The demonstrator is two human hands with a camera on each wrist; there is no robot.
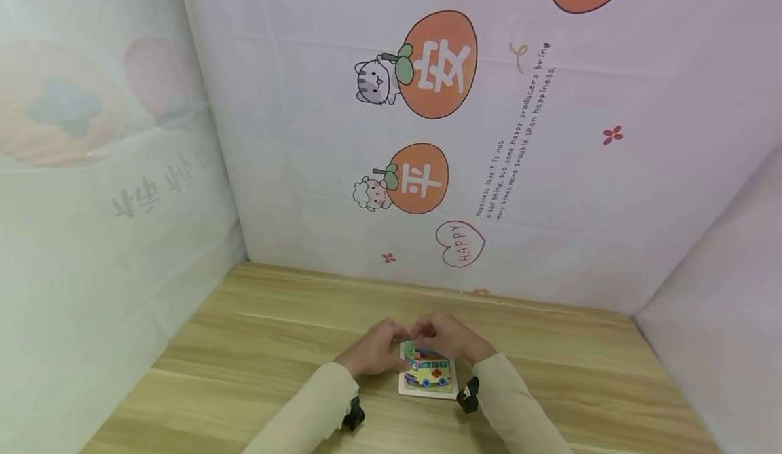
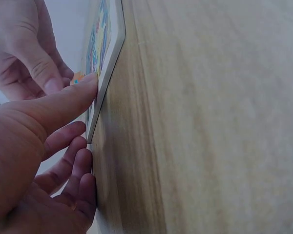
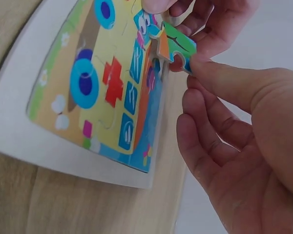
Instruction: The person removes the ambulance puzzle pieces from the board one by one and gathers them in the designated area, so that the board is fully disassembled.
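A jigsaw puzzle (image 1: pixel 427 395) in a pale wooden tray lies on the table, its picture a yellow ambulance with a red cross and blue wheels. My right hand (image 1: pixel 449 337) is at its top edge. In the right wrist view it pinches a green-and-blue jigsaw piece (image 3: pixel 180 44) between thumb and fingers, tilted at a gap in the picture. My left hand (image 1: pixel 375 349) holds the tray's left side and top corner. Its thumb (image 2: pixel 83 95) presses on the tray's edge, and its fingers are curled by the corner.
The wood-grain table (image 1: pixel 275 345) spreads around the puzzle. White printed sheets (image 1: pixel 305 135) stand as walls at the back and both sides. A black wrist camera (image 1: pixel 353 414) sits on the left cuff, another (image 1: pixel 468 395) on the right.
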